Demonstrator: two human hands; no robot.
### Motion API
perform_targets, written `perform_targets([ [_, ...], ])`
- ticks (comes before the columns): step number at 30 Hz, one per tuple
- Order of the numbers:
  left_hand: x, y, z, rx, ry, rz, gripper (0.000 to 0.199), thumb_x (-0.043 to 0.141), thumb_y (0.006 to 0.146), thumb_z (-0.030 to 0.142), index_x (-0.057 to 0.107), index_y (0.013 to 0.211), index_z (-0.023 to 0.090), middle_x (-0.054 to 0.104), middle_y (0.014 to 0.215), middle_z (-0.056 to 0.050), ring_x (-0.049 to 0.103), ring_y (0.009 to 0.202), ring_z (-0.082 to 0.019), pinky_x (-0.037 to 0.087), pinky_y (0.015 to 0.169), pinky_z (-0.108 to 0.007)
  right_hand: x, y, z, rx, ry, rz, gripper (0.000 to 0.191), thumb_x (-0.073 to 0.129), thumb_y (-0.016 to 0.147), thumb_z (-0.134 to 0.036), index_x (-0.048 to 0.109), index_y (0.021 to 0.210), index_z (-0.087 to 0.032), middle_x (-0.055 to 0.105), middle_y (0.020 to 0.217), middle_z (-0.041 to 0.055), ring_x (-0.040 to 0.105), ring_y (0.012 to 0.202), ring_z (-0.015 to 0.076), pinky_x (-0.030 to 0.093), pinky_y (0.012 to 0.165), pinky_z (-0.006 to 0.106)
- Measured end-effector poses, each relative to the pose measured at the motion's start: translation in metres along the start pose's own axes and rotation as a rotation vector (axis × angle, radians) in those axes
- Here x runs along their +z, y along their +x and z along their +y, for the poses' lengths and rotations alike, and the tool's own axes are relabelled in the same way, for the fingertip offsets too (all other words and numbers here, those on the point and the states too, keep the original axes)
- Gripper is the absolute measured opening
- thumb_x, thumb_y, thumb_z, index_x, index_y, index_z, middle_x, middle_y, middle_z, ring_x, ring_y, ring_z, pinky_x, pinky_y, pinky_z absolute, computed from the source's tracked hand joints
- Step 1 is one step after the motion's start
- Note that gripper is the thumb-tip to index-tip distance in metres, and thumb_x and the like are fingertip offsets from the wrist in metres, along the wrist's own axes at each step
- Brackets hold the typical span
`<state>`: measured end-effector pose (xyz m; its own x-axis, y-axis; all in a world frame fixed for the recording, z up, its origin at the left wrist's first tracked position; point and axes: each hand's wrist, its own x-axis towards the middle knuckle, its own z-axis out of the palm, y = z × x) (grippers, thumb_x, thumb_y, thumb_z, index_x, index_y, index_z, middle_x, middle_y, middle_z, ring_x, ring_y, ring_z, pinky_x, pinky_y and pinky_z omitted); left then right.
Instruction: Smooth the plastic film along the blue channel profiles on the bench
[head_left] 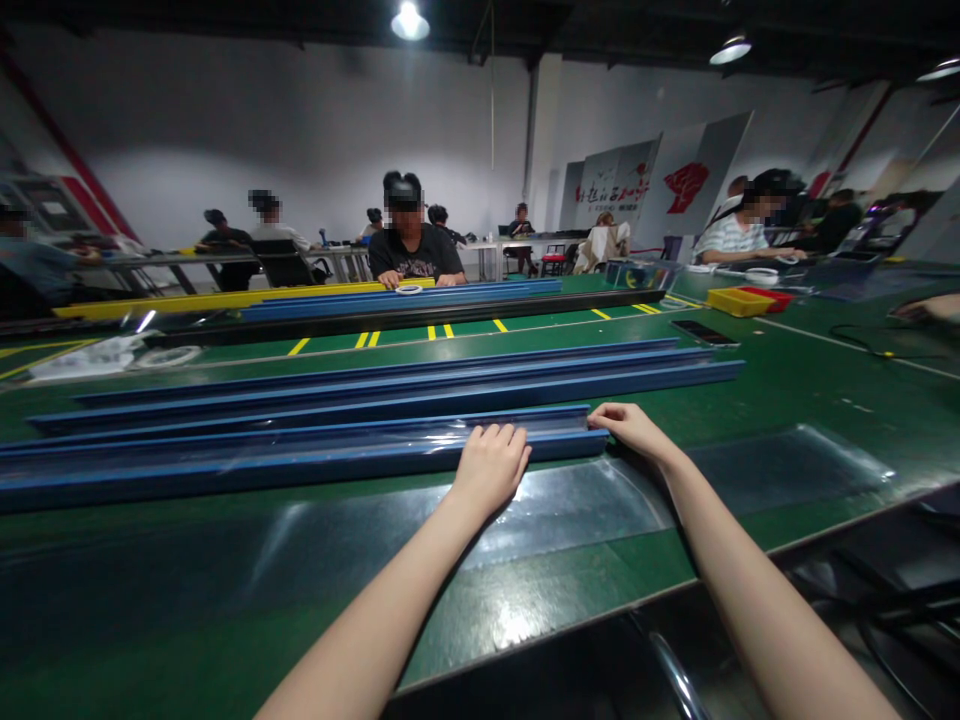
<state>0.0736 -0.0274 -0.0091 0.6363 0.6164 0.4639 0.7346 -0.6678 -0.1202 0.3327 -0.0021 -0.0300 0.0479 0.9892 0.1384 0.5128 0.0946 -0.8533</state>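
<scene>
A long blue channel (300, 466) lies across the green table, with a clear plastic film along its inside. My left hand (495, 460) rests over its near edge, fingers bent over the rim and pressed together. At the channel's right end is my right hand (622, 425), its fingers closed at the end of the trough; whatever they pinch is too small to make out. Nearer the table's front edge a clear plastic sheet (570, 510) lies flat, partly under my forearms. More blue channels (450, 385) lie parallel just beyond.
Farther back are a black strip (450, 318), another blue channel (495, 291) and a yellow strip (180, 302). A phone (705, 333), yellow tray (739, 302) and red tray (776, 298) stand at the right. A person (416, 250) sits opposite; several others work beyond.
</scene>
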Motion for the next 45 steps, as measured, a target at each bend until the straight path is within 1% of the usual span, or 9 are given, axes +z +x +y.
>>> perform_targets([
  [5, 0.0, 0.001, -0.001, -0.004, -0.014, -0.009, 0.021, 0.035, 0.086, 0.027, 0.052, 0.093, 0.016, 0.059, 0.083, -0.005, 0.052, 0.078, -0.019, 0.034, 0.066, -0.031, -0.001, 0.0, 0.0, 0.009, -0.019, -0.004, 0.02, 0.056, 0.063, -0.037, 0.06, 0.059, -0.017, 0.06, 0.062, 0.0006, 0.053, 0.062, 0.0131, 0.039, 0.06, 0.024],
  [11, 0.001, 0.001, -0.002, -0.002, -0.022, -0.01, 0.023, 0.035, 0.086, 0.028, 0.052, 0.094, 0.016, 0.059, 0.083, -0.005, 0.052, 0.078, -0.019, 0.034, 0.066, -0.031, 0.0, -0.002, -0.002, 0.027, -0.046, -0.01, 0.021, 0.054, 0.062, -0.037, 0.059, 0.059, -0.017, 0.058, 0.059, -0.0001, 0.05, 0.058, 0.0121, 0.038, 0.056, 0.024],
  [18, 0.001, 0.001, -0.003, -0.005, -0.022, -0.018, 0.023, 0.034, 0.086, 0.029, 0.052, 0.092, 0.016, 0.059, 0.082, -0.005, 0.052, 0.077, -0.018, 0.034, 0.065, -0.03, 0.0, -0.001, 0.001, 0.022, -0.099, 0.008, 0.022, 0.054, 0.062, -0.038, 0.059, 0.058, -0.017, 0.057, 0.058, -0.0004, 0.051, 0.059, 0.0129, 0.037, 0.058, 0.024],
  [22, 0.001, 0.001, -0.003, -0.006, -0.024, -0.026, 0.023, 0.034, 0.087, 0.029, 0.052, 0.091, 0.016, 0.059, 0.082, -0.005, 0.053, 0.078, -0.018, 0.035, 0.065, -0.03, 0.0, -0.001, 0.002, 0.027, -0.111, -0.003, 0.023, 0.055, 0.062, -0.039, 0.06, 0.059, -0.017, 0.058, 0.059, 0.0001, 0.052, 0.061, 0.0136, 0.037, 0.059, 0.024],
  [33, 0.001, 0.002, -0.003, -0.008, -0.016, -0.015, 0.022, 0.035, 0.086, 0.029, 0.053, 0.088, 0.016, 0.059, 0.08, -0.005, 0.053, 0.076, -0.018, 0.035, 0.065, -0.03, 0.0, -0.001, 0.003, 0.015, -0.086, -0.015, 0.022, 0.055, 0.063, -0.037, 0.061, 0.06, -0.017, 0.059, 0.061, 0.0002, 0.052, 0.062, 0.0135, 0.037, 0.06, 0.025],
  [37, 0.0, 0.002, -0.005, -0.005, -0.001, -0.024, 0.023, 0.035, 0.086, 0.031, 0.053, 0.086, 0.017, 0.059, 0.081, -0.004, 0.053, 0.077, -0.019, 0.036, 0.065, -0.031, 0.0, 0.0, 0.005, 0.021, -0.086, -0.022, 0.022, 0.055, 0.064, -0.038, 0.06, 0.061, -0.016, 0.058, 0.062, 0.0003, 0.052, 0.062, 0.0133, 0.037, 0.061, 0.025],
  [42, 0.0, 0.002, -0.009, 0.006, -0.011, -0.042, 0.024, 0.035, 0.086, 0.034, 0.052, 0.089, 0.017, 0.059, 0.084, -0.004, 0.052, 0.08, -0.019, 0.038, 0.067, -0.031, 0.001, 0.0, 0.005, 0.025, -0.064, -0.022, 0.023, 0.056, 0.064, -0.039, 0.059, 0.061, -0.016, 0.058, 0.062, 0.0006, 0.052, 0.062, 0.0134, 0.037, 0.061, 0.025],
  [45, 0.001, 0.003, -0.011, 0.018, -0.019, -0.06, 0.025, 0.035, 0.086, 0.035, 0.052, 0.088, 0.017, 0.059, 0.084, -0.003, 0.052, 0.08, -0.018, 0.039, 0.068, -0.029, 0.001, 0.0, 0.005, 0.025, -0.062, -0.025, 0.023, 0.056, 0.064, -0.039, 0.059, 0.061, -0.016, 0.057, 0.061, 0.0003, 0.051, 0.062, 0.0129, 0.037, 0.061, 0.024],
])
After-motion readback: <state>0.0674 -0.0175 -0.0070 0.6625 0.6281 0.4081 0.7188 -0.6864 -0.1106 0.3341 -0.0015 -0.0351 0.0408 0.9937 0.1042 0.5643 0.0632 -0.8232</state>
